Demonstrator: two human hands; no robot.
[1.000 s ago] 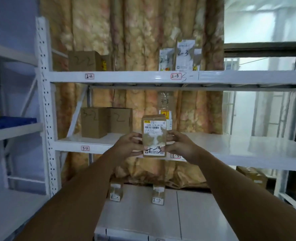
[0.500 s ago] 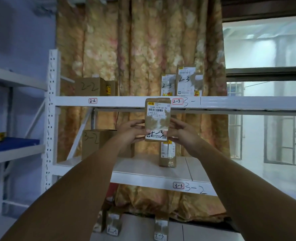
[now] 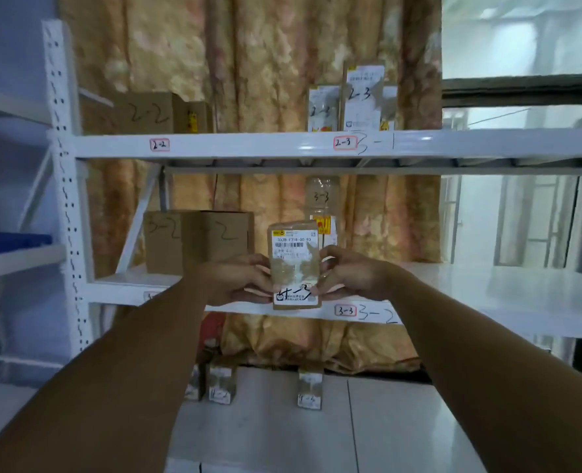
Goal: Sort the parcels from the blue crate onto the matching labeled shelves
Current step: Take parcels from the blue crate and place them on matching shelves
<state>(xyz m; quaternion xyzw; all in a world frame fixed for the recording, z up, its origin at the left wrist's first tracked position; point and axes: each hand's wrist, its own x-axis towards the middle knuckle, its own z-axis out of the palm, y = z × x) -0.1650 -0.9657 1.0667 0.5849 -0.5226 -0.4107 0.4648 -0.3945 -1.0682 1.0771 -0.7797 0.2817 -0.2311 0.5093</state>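
Note:
A small brown parcel (image 3: 294, 264) with a white barcode label and handwriting at its bottom stands upright between my hands, in front of the middle shelf (image 3: 487, 295). My left hand (image 3: 238, 279) pinches its left edge and my right hand (image 3: 349, 276) pinches its right edge. The shelf's front edge carries a red-framed tag 3-3 (image 3: 345, 311) just right of the parcel. The upper shelf (image 3: 248, 145) shows tags 2-2 (image 3: 159, 144) and 2-3 (image 3: 344, 143). The blue crate is out of view.
Brown boxes marked 3-2 (image 3: 197, 240) stand on the middle shelf at left, and a clear packet marked 3-3 (image 3: 321, 206) behind the parcel. Boxes marked 2-2 (image 3: 146, 112) and packets marked 2-3 (image 3: 363, 99) sit above. Small parcels (image 3: 310, 387) stand on the bottom shelf. A second rack (image 3: 13, 254) is left.
The parcel, held up against the upper shelf edge half a second ago, has come back down to the middle shelf's front edge. Both hands kept their hold; the view tilted downward.

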